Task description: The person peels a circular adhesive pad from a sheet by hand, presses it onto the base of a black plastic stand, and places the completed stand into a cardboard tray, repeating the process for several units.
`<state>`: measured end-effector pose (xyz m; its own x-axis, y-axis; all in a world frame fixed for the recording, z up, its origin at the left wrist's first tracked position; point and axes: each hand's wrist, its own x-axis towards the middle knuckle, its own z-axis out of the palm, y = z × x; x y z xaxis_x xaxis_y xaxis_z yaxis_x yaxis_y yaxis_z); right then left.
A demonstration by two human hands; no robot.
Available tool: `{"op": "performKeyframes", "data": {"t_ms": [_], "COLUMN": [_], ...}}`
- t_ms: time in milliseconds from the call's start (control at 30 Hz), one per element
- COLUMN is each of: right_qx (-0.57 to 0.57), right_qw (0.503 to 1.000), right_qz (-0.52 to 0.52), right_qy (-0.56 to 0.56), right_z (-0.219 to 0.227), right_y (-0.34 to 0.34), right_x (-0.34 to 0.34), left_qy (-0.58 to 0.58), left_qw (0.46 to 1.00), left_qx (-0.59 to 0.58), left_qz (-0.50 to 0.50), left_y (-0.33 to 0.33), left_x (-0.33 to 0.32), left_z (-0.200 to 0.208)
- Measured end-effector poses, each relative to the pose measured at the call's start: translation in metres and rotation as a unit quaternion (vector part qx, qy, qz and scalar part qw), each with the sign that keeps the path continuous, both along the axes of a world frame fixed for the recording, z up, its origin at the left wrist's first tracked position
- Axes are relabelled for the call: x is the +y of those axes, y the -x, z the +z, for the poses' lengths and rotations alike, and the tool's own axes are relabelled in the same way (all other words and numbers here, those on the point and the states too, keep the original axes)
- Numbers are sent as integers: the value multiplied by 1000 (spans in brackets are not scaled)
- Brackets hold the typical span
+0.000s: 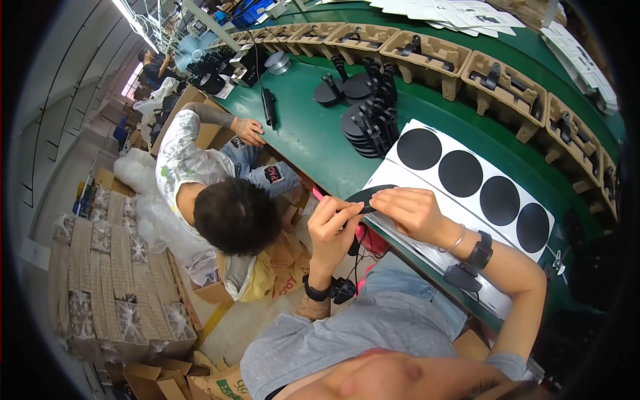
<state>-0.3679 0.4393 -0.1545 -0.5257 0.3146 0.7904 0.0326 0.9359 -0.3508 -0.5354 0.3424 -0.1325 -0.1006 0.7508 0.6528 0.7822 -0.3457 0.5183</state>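
Note:
A thin black disc [371, 194], seen nearly edge-on, is pinched between my two hands above the front edge of the green bench. My left hand [331, 223] grips its near left side with bent fingers. Against its right side press the closed fingers of my right hand [415, 212]. Below and beside my right hand lies a stack of white sheets [417, 179], the top one bearing a row of several round black pads [461, 173]. Beyond it stand stacked black round bases with upright stems [370, 127]. My fingers hide part of the held disc.
Brown moulded trays [503, 87] holding black parts line the far side of the green bench [300, 150]. A black hand tool [269, 107] and a silver roll [277, 63] lie farther left. A co-worker [200, 173] bends low at left, near stacked cardboard [110, 287].

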Motion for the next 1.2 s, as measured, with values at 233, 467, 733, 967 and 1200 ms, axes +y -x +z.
{"op": "performKeyframes", "data": {"t_ms": [233,467,733,967,1200], "right_qx": [1,11,53,43,50], "right_qw": [999,998,998,998,998], "right_qz": [4,8,-1,4,3], "right_qy": [-47,-56,45,47,33], "right_z": [-1,1,-2,-4,-4], "right_y": [1,4,6,6,8], "right_x": [1,-2,-3,-3,-3], "left_qy": [-5,-39,-66,-14,-26], "left_qw": [998,998,997,998,999], "left_qx": [44,39,-26,-58,-32], "left_qz": [35,40,18,12,34], "left_y": [4,7,8,13,11], "left_x": [-5,-6,1,-2,-4], "left_z": [-4,-10,-15,-19,-17]}}
